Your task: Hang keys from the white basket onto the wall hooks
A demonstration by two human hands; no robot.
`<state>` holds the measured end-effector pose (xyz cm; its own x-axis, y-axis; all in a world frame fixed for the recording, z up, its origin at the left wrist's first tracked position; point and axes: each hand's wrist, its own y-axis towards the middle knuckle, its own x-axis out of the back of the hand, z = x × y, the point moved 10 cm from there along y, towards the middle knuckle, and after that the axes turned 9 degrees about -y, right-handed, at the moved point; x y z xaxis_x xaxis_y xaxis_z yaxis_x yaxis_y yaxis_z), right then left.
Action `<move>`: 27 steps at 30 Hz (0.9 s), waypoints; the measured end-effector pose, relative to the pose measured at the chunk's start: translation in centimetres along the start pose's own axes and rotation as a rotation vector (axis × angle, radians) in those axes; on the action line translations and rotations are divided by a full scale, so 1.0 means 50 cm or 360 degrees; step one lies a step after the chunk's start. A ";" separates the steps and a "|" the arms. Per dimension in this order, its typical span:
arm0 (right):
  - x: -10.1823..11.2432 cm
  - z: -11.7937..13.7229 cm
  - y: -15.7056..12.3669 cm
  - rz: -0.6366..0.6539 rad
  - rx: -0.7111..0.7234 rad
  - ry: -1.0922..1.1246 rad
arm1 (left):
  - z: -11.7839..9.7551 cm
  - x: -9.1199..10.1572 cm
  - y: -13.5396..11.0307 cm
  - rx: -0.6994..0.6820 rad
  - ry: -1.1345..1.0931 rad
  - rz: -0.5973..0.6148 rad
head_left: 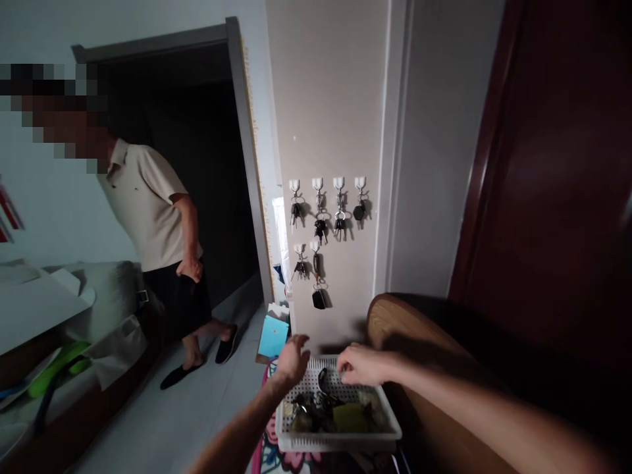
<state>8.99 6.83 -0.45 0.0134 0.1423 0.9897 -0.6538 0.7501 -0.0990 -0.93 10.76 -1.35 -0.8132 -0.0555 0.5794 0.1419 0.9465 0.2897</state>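
White basket (338, 442) sits under the left hand (295, 361), reaching over its far left corner, fingers loosely spread, and the right hand (363, 364), bent in at the far right, fingers curled; the two are apart, and I can't tell whether the right pinches anything. Inside lie a dark jumble (306, 415) and one yellow-green piece (349, 417). Beneath is a flowered surface (301, 457). On the beige wall (330, 99) ahead, six white hooks (317, 184), four above two, carry six key sets (320, 227). Off left, one person (158, 204) stands beside a dark doorway (217, 164).
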 end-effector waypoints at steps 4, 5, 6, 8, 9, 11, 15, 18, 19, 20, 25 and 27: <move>0.019 0.009 -0.002 0.0036 -0.0003 -0.0021 | -0.125 0.106 0.109 -0.0314 0.0363 -0.0209; 0.021 0.009 -0.004 0.0060 -0.0025 -0.0020 | -0.154 0.123 0.136 -0.0379 0.0501 -0.0228; 0.021 0.007 -0.005 0.0085 -0.0051 -0.0009 | -0.176 0.138 0.163 -0.0414 0.0630 -0.0266; 0.020 0.007 -0.005 0.0131 -0.0060 0.0032 | -0.204 0.147 0.209 -0.0485 0.0875 -0.0268; 0.019 0.008 -0.004 0.0146 -0.0037 0.0060 | -0.209 0.145 0.228 -0.0517 0.0985 -0.0254; 0.017 0.011 -0.001 0.0157 0.0032 0.0119 | -0.208 0.132 0.254 -0.0584 0.1167 -0.0217; 0.015 0.007 0.001 0.0162 0.0047 0.0164 | -0.198 0.120 0.270 -0.0653 0.1334 -0.0247; 0.015 0.019 -0.003 0.0204 0.0083 0.0164 | -0.202 0.129 0.274 -0.0600 0.1298 -0.0236; 0.016 0.023 -0.004 0.0215 0.0099 0.0148 | -0.205 0.133 0.274 -0.0564 0.1259 -0.0220; 0.015 0.024 -0.005 0.0226 0.0100 0.0120 | -0.207 0.137 0.272 -0.0527 0.1208 -0.0207; 0.009 0.000 -0.006 0.0197 -0.0026 -0.0025 | -0.183 0.110 0.195 -0.0356 0.0821 -0.0138; 0.004 -0.001 -0.007 0.0164 0.0000 -0.0056 | -0.135 0.053 0.128 -0.0203 0.0633 0.0044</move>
<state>9.25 6.64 -0.24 -0.0806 0.1958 0.9773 -0.6503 0.7328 -0.2004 1.64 14.53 7.20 -0.5300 -0.1726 0.8302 0.2498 0.9038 0.3474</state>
